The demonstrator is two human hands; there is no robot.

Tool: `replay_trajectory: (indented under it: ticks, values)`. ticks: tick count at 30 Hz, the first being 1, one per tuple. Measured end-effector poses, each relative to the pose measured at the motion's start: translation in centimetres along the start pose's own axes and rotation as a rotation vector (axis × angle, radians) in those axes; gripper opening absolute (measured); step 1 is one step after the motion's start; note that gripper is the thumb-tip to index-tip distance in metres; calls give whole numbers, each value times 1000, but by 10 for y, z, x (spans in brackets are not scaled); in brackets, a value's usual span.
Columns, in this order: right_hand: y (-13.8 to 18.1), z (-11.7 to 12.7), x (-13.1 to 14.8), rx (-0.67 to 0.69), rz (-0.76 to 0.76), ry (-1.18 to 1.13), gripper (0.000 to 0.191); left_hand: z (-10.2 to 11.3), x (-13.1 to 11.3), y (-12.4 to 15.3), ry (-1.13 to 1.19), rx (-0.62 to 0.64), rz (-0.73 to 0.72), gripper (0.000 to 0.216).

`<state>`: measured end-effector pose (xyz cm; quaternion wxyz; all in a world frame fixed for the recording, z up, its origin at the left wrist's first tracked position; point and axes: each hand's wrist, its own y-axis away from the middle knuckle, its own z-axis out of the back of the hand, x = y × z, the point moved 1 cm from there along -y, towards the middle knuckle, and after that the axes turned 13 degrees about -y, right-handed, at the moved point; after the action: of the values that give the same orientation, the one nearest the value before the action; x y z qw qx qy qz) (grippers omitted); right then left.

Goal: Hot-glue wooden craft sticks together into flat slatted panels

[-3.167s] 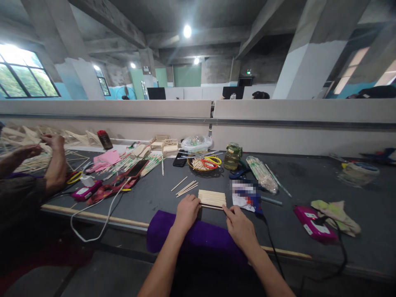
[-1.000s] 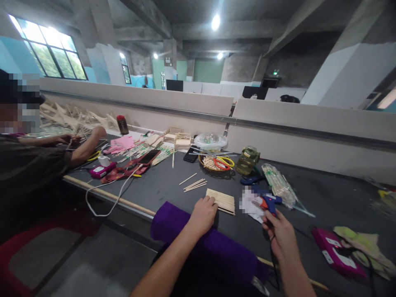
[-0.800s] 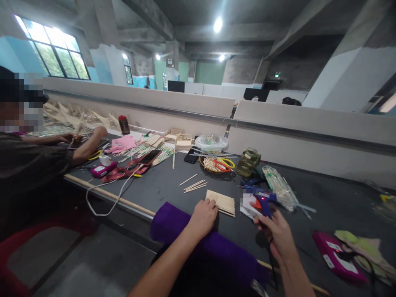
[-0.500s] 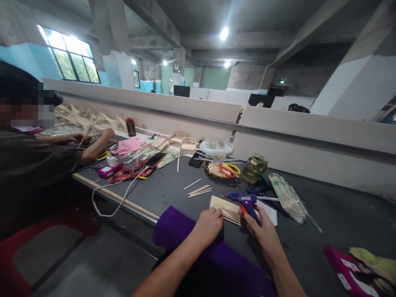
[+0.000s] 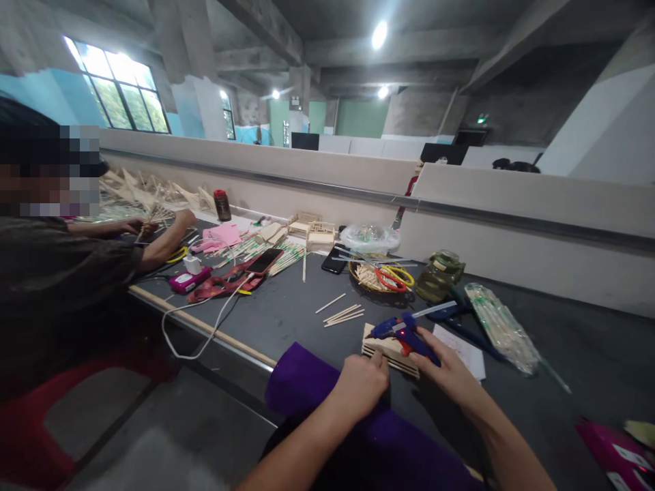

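My right hand (image 5: 446,363) is wrapped round the handle of a blue hot glue gun (image 5: 402,329), which has a clear glue stick out of its back and a small red light. Its nozzle points left and down, close over the left end of a small layered wooden stick model (image 5: 399,363). I cannot tell whether the tip touches the wood. On the near side of the model, my left hand (image 5: 363,382) has its fingers closed on the edge. Several loose wooden sticks (image 5: 344,316) lie just beyond.
Behind stand a basket of short sticks (image 5: 376,278) with scissors (image 5: 396,277), a green jar (image 5: 440,275) and bagged sticks (image 5: 501,327). A white cable (image 5: 197,354) hangs over the table edge at left. A co-worker (image 5: 66,245) sits at far left, handling sticks.
The glue gun has tilted nose-down, and its nozzle has come over the model's left end. My left hand stays at the near edge. The whole view has shifted slightly.
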<state>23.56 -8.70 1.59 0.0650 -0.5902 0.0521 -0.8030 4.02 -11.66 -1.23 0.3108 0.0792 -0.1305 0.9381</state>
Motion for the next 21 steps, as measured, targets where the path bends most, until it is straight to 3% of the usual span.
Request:
replay_trajectory:
  ticks: [21]
  values:
    - [-2, -5, 8, 87, 28, 90, 54, 3, 2, 0, 29, 23, -1, 28]
